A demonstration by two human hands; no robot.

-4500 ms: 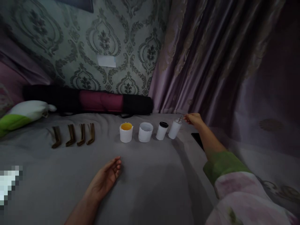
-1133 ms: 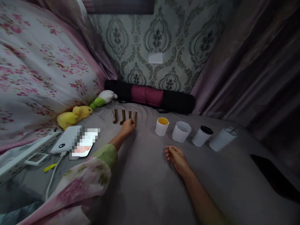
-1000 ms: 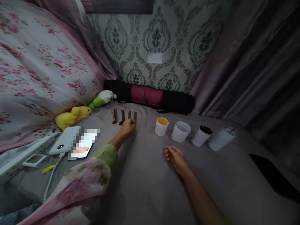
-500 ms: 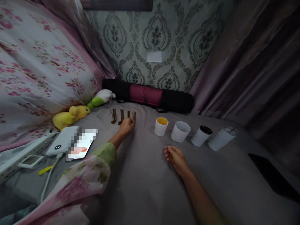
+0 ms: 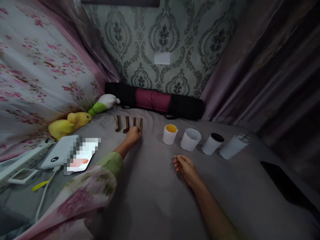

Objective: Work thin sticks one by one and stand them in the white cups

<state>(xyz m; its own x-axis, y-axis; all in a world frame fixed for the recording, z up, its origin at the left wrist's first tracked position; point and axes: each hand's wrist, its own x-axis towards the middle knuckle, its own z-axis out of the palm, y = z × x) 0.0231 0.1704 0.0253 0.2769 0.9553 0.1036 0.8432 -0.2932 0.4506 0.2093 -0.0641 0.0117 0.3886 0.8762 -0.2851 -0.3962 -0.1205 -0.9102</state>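
Observation:
My left hand (image 5: 133, 134) is closed at the lower end of the rightmost bundle of thin brown strips (image 5: 141, 124); its fingertips are partly hidden. Left of it, similar bundles stand in a row, among them a bent one (image 5: 126, 124) and the leftmost one (image 5: 118, 123). My right hand (image 5: 186, 169) hovers low over the grey sheet, fingers curled in, with nothing visible in them. Beyond it stand a white cup with a yellow inside (image 5: 170, 136), a wider white cup (image 5: 190, 141), a white container with a black top (image 5: 211, 146) and a tall whitish tumbler (image 5: 232, 148).
On the left lie a phone (image 5: 83, 160), a white power bank (image 5: 58, 151) with a cable, a power strip (image 5: 27, 158) and a yellow plush toy (image 5: 67, 125). A black and maroon roll bag (image 5: 153, 100) lies along the wall. A dark flat object (image 5: 285, 181) is at right.
The whole view has shifted slightly, with things appearing a little further left. Both hands keep nearly the same place relative to the bundles and cups.

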